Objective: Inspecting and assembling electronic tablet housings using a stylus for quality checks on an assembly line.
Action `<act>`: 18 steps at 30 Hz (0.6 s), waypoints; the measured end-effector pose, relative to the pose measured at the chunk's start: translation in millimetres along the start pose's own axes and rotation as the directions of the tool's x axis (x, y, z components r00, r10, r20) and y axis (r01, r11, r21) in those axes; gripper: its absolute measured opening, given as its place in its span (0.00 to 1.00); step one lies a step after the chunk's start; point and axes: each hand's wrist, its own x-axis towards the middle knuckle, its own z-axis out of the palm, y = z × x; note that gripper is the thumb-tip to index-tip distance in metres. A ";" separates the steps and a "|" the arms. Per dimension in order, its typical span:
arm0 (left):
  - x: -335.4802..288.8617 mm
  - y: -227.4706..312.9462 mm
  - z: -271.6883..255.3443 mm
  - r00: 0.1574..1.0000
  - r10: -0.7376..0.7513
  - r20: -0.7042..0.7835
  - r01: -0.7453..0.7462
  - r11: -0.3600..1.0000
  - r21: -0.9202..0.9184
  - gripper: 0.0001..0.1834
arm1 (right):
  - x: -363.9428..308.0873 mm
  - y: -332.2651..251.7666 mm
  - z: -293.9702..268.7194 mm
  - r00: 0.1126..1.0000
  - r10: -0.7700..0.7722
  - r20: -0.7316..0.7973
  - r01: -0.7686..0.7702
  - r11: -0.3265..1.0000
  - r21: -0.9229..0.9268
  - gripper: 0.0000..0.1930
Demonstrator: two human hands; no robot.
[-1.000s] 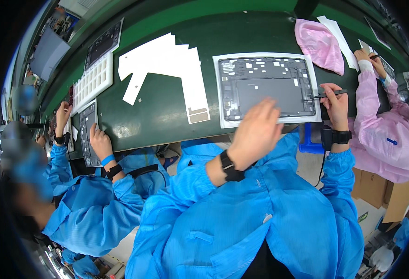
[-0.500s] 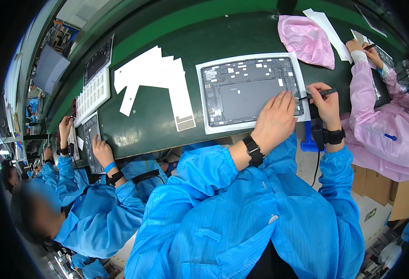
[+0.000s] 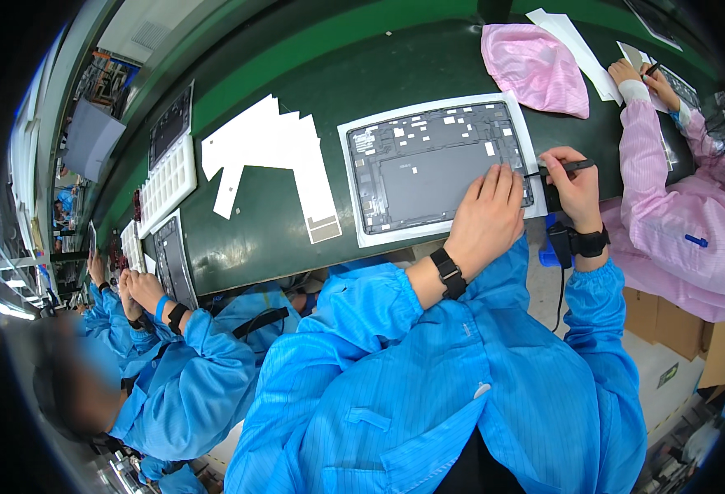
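A dark tablet housing (image 3: pixel 432 181) with its inner parts exposed and several small white stickers on it lies on a white backing sheet (image 3: pixel 349 185) in front of me. My left hand (image 3: pixel 488 210) rests across its lower right part, fingers stretched out and lying flat. Just right of the housing, my right hand (image 3: pixel 575 191) pinches a pair of black tweezers (image 3: pixel 578 165). Their thin tips point left to the housing's right edge, close to my left fingertips. Whether the tips touch or grip anything is too small to tell.
White cut sheets (image 3: pixel 272 136) lie fanned out to the left on the green table (image 3: pixel 239 255). Beyond them are a white compartment tray (image 3: pixel 169 185) and other tablet parts. A pink cap (image 3: pixel 535 70) lies at the back right. Co-workers sit on both sides.
My hands and the tweezers stay almost in place at the housing. The left co-worker's hands have come together. The whole view has shifted slightly.
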 end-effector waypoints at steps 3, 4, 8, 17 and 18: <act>0.3 0.0 0.4 1.000 0.004 0.007 -0.004 1.000 0.015 0.27 | -0.1 0.4 -0.3 1.000 -0.018 0.012 0.017 1.000 0.003 0.07; 0.4 0.2 0.1 1.000 0.002 0.004 -0.002 1.000 0.013 0.27 | -0.3 0.0 -0.2 1.000 -0.021 0.009 0.021 1.000 0.005 0.07; 1.5 1.1 -0.6 1.000 0.002 -0.001 -0.002 0.999 0.034 0.27 | -1.2 -0.7 -0.6 1.000 -0.020 0.012 0.020 1.000 -0.006 0.07; 4.8 4.4 1.2 1.000 -0.001 0.025 -0.001 0.995 0.095 0.27 | -1.8 0.7 -2.7 1.000 -0.002 -0.011 0.002 1.000 0.000 0.06; 3.7 4.3 0.6 1.000 -0.013 0.019 0.011 0.995 0.104 0.27 | 0.1 0.7 -1.4 1.000 -0.009 0.003 0.009 1.000 0.004 0.06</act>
